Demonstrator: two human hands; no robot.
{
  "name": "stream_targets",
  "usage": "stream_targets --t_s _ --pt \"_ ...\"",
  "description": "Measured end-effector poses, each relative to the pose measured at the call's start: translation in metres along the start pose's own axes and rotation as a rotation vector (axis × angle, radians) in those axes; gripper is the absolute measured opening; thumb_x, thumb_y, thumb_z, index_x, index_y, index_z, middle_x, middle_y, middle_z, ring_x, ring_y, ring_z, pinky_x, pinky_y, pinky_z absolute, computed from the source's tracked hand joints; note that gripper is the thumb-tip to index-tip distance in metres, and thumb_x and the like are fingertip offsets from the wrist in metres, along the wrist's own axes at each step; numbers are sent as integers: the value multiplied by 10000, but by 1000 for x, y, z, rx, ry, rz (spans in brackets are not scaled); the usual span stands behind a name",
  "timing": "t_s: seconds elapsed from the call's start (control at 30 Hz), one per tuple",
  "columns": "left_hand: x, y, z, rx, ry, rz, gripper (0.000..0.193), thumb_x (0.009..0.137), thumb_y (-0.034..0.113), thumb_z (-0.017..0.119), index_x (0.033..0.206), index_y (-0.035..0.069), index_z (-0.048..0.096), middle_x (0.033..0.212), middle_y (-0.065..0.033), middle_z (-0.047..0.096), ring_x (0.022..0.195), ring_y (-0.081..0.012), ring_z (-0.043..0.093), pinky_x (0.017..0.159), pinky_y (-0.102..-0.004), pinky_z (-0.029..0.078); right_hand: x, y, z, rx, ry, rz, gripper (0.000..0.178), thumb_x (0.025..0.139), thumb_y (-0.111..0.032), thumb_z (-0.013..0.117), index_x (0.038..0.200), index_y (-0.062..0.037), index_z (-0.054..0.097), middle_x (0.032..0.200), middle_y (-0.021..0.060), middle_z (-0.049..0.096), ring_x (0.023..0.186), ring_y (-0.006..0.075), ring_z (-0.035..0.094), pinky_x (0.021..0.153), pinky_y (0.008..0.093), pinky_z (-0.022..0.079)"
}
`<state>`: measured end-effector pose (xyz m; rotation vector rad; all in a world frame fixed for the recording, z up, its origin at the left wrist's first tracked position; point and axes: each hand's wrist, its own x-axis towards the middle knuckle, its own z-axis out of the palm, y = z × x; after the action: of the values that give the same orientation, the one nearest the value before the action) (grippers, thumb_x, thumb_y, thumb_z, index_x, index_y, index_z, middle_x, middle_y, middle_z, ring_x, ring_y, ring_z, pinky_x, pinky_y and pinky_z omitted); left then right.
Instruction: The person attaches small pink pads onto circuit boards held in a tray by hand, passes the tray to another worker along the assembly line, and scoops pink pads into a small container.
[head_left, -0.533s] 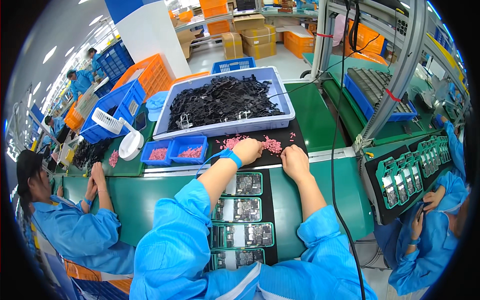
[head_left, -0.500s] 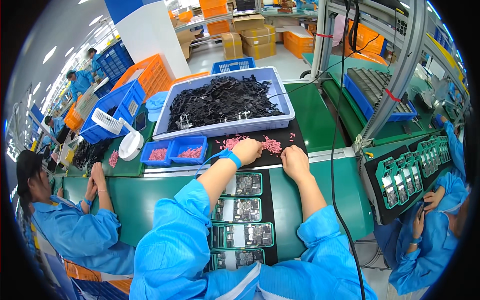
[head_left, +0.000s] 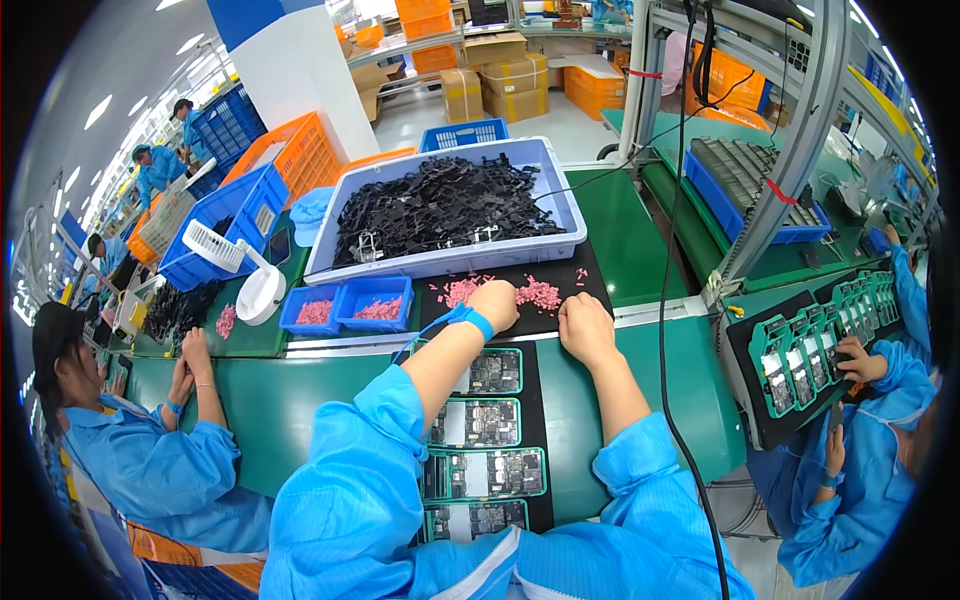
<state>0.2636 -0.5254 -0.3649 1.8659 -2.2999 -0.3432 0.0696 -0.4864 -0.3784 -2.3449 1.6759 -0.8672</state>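
My left hand (head_left: 494,304), with a blue band at its wrist, is closed beside the small pink pieces (head_left: 540,294) scattered on a black mat (head_left: 590,286). Its fingertips are hidden, so whatever they pinch cannot be made out. To the right of that pile, my right hand (head_left: 586,325) is closed over the mat's near edge, its fingers curled inward; what they hold, if anything, does not show. Below my hands, several phone circuit boards (head_left: 490,423) in green frames lie in a column on a black strip between my forearms.
A large bin (head_left: 440,265) of black parts stands behind the pink pile. Two small blue trays (head_left: 345,322) of pink pieces sit left. A black cable (head_left: 664,380) hangs right of my arm. Co-workers sit either side; a white fan (head_left: 262,292) stands at left.
My left hand has shifted slightly left and nearer, showing more of the pink pile. My right hand has moved slightly left. The right-hand co-worker's hand has moved up to the green frames there.
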Motion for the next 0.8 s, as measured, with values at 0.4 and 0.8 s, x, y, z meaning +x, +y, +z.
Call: stream_targets --t_s 0.4,0.8 --pt "-3 -1 5 -39 57 176 108 683 128 643 718 35 687 727 -207 637 726 -358 637 692 -425 508 0 0 2 -1 15 -26 57 775 -103 625 799 -53 615 868 124 575 880 304 574 765 417 486" --pt "-4 -5 9 -126 101 153 101 697 121 684 744 32 677 736 -179 649 721 -336 640 691 -408 504 0 1 5 12 23 -3 56 777 -110 626 794 -57 620 866 118 581 884 295 576 766 413 485"
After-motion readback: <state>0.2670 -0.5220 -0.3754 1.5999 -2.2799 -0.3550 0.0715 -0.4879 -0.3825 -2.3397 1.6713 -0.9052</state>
